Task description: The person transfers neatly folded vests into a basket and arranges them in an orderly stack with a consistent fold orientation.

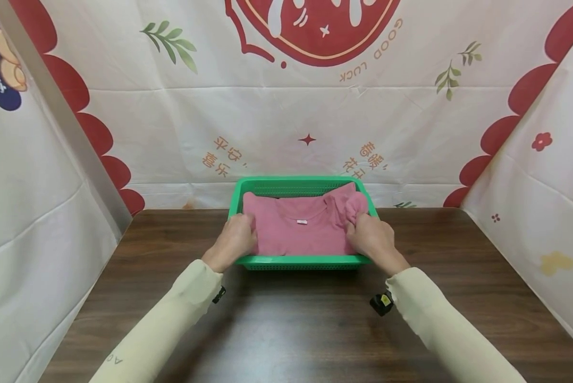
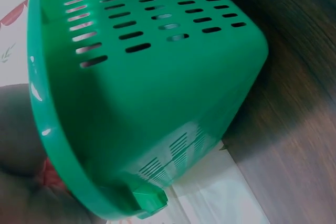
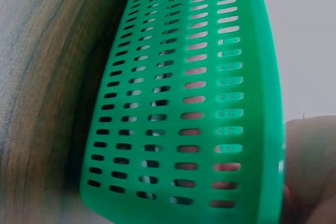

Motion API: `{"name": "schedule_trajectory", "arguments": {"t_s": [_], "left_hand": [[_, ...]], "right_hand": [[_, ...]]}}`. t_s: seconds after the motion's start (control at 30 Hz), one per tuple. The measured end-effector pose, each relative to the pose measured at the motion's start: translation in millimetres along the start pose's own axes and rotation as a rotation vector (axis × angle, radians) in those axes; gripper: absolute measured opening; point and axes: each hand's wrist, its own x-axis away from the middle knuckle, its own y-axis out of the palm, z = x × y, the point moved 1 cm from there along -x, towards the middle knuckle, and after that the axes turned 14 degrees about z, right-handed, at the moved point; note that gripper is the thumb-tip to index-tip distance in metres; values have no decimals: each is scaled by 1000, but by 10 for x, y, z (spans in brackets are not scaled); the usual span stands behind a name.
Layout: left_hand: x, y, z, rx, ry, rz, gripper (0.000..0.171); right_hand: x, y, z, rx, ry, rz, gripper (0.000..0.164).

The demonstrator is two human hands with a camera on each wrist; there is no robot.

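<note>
A pink shirt (image 1: 298, 226) with a white neck label lies spread inside a green plastic basket (image 1: 298, 260). At its left side my left hand (image 1: 234, 239) grips the cloth with curled fingers. My right hand (image 1: 373, 239) holds the shirt's right side, where the fabric is bunched up. In the left wrist view the slotted basket wall (image 2: 157, 87) fills most of the picture, and only a dark part of the left hand (image 2: 21, 135) shows beyond the rim. The right wrist view likewise has the basket (image 3: 173, 98) covering much of the right hand (image 3: 312, 161). Both hands' fingertips are hidden.
The basket stands at the back of a dark wooden table (image 1: 296, 330), near a printed white cloth backdrop (image 1: 277, 117). White cloth also hangs at the left (image 1: 38, 202) and right (image 1: 545, 191) sides. A small black device (image 1: 381, 304) sits under the right wrist.
</note>
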Motion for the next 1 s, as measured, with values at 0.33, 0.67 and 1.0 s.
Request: {"name": "schedule_trajectory", "arguments": {"t_s": [0.33, 0.67, 1.0], "left_hand": [[111, -6, 62, -41, 142, 171, 23], [172, -8, 29, -165, 355, 255, 30], [212, -53, -90, -21, 323, 205, 13]], "right_hand": [[55, -78, -8, -96, -19, 132, 23], [54, 4, -49, -49, 13, -10, 11], [139, -105, -4, -43, -8, 78, 16]]}}
